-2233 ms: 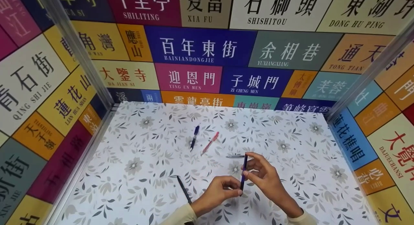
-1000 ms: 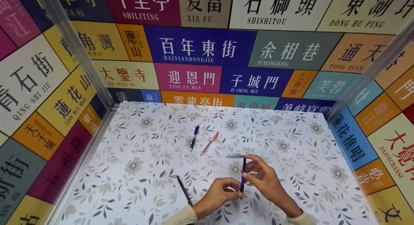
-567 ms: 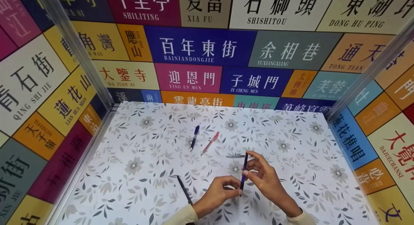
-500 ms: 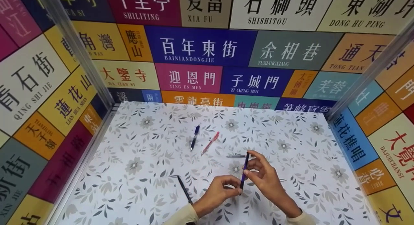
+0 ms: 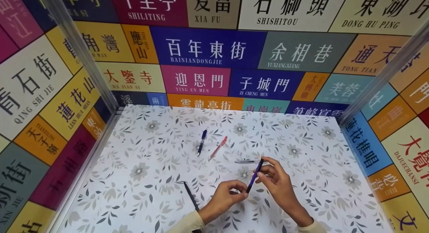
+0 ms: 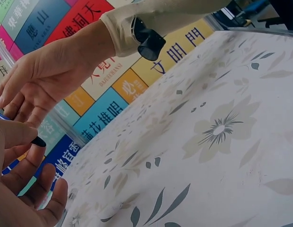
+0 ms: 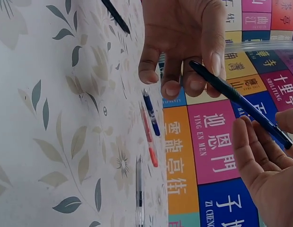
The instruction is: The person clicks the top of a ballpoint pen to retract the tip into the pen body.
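Both hands hold one pen [image 5: 255,175] with a dark purple-blue barrel and black ends, raised off the table and tilted. My left hand [image 5: 226,197] pinches its lower black end between thumb and index finger. The upper part is held by my right hand [image 5: 281,184], whose index fingertip lies at the top end. In the right wrist view the pen [image 7: 245,106] slants between the two hands. The left wrist view shows only the black end [image 6: 38,141] past the thumb, and the rest is mostly hidden.
Pens lie on the flower-patterned table [image 5: 161,199]: a dark blue one [image 5: 201,142], a red one [image 5: 218,148], a grey clear one [image 5: 246,161] behind the right hand, and a black one [image 5: 191,195] by the left wrist. Sign-printed walls [image 5: 207,47] enclose it.
The pen has tipped from nearly upright to a clearer slant, its top moving right. My right hand has shifted slightly right, and my left hand has risen a little with the lower end.
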Motion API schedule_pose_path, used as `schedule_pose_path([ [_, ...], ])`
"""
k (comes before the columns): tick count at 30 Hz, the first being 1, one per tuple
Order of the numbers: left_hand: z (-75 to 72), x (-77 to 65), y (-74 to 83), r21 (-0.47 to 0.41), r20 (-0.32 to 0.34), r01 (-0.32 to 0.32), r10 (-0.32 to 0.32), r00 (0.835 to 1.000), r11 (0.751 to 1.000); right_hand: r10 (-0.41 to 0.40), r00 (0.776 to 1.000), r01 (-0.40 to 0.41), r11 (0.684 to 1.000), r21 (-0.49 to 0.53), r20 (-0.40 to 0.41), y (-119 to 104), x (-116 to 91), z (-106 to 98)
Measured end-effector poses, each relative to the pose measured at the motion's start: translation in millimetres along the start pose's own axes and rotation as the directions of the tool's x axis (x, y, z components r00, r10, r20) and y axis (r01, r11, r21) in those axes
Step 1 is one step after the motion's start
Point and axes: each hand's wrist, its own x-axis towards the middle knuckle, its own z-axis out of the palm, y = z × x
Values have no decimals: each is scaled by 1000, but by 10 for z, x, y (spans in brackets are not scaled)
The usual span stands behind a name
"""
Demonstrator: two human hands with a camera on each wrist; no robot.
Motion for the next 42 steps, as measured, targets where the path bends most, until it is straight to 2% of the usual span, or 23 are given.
schedule_pose_path([
  [7,-37,-6,-28,4,-34,9,-9,999,1000,-17,996,9,996,-88,-90,28,-14,-87],
  [12,-52,-5,-19,28,-59,12,-11,998,1000,-37,991,23,994,-105,-132,63,-18,-129],
  [24,-70,-7,-40,43,-74,-14,17,997,999,41,971,-68,992,-108,-237,105,-76,-174],
  [31,-79,-2,-96,113,-70,-58,67,995,992,66,964,-104,986,-134,-259,176,-124,-217],
  [37,-80,-11,-152,207,-53,-118,131,990,971,130,957,-169,976,-136,-259,236,-168,-289],
  [42,-76,-8,-172,244,-46,-127,143,989,961,146,957,-190,968,-166,-250,282,-202,-345],
])
